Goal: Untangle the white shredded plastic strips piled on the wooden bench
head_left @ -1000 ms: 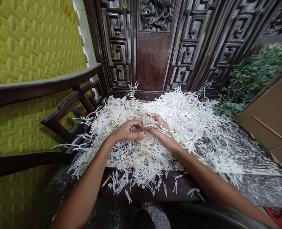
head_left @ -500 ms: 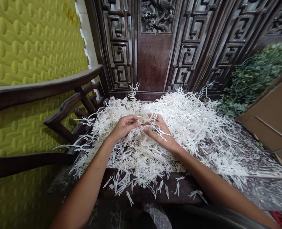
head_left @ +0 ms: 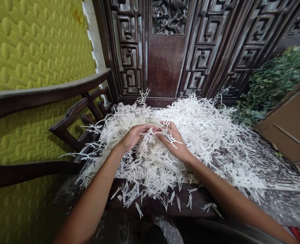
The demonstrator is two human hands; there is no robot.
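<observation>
My left hand (head_left: 132, 138) and my right hand (head_left: 174, 142) meet over a heap of white plastic sprigs (head_left: 150, 166). In my right hand is a thin, forked white plastic twig (head_left: 172, 138), whose branches spread across the fingers. My left fingers are bent together at its tip end, and a tuft of white sprigs (head_left: 147, 136) shows just below them. Whether this tuft is joined to the twig is hidden by the fingers. Some fingertips of both hands touch or overlap.
The heap lies on a dark wooden bench (head_left: 160, 203), with loose bits near its front edge. A wooden armrest (head_left: 63, 89) is at left, before a yellow padded wall (head_left: 38, 51). Carved panels (head_left: 165, 64) stand behind. At right are green artificial leaves (head_left: 274, 81) and a cardboard box (head_left: 289, 125).
My left hand has shifted slightly right, its fingers now reaching the right fingertips. The white tuft below it shows more. My right hand keeps the twig in nearly the same place.
</observation>
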